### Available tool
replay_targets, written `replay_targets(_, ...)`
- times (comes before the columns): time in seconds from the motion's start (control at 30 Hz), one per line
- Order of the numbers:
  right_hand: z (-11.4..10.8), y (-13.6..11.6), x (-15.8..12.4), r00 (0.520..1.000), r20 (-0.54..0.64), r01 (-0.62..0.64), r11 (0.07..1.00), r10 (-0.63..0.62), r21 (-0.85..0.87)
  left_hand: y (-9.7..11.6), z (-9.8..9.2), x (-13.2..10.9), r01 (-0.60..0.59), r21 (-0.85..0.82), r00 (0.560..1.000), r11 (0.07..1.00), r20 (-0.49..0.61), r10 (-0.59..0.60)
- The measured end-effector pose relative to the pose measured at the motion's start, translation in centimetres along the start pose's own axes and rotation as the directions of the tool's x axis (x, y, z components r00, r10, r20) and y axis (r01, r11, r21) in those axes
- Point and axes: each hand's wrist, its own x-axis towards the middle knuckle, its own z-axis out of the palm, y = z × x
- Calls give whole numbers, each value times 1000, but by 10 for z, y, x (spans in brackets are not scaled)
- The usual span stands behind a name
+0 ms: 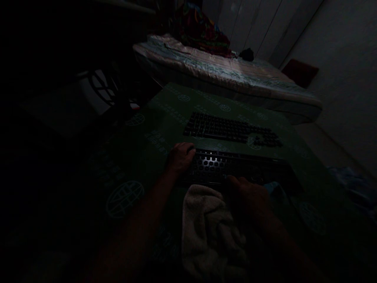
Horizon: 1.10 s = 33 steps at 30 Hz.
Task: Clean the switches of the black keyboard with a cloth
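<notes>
A black keyboard base [211,163] without its keycaps lies on the green table, light glinting off its left part. My left hand [181,157] grips its upper left corner, thumb and fingers closed on the edge. Over the lower middle of the base is my right hand [247,194], its fingers closed round something too dark to make out. A light-blue piece [273,188] shows beside that hand; I cannot tell whether it belongs to the held thing. Black keycaps [218,126] are laid out in keyboard order just beyond the base.
A crumpled light cloth [203,228] lies at the near side of the green table [159,114]. Behind the table stands a bed [235,74] with a dark red patterned cloth [203,31] on it. Something white with black curved bars [101,88] is at the left. The room is very dark.
</notes>
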Motion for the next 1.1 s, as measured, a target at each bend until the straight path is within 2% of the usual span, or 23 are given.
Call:
replay_targets(0.4,1,1,1,999,23,-27,1000,27,-9,1,-1,0,1,2,1000,1000,-4,-1)
replay_targets(0.57,-5,3,4,998,38,44,999,-44,-3,1,-1,-1,6,-1,1000,1000,-5,-6)
replay_targets(0.7,-9,7,8,997,62,48,999,-47,-11,0,0,-1,-2,-5,1000,1000,-7,2)
replay_targets(0.87,-15,4,12,990,53,130,991,-128,-41,-1,1,-1,-5,-2,1000,1000,-16,5)
replay_targets(1.1,-19,-6,11,996,41,82,996,-81,-32,3,-2,-1,11,4,1000,1000,0,-11)
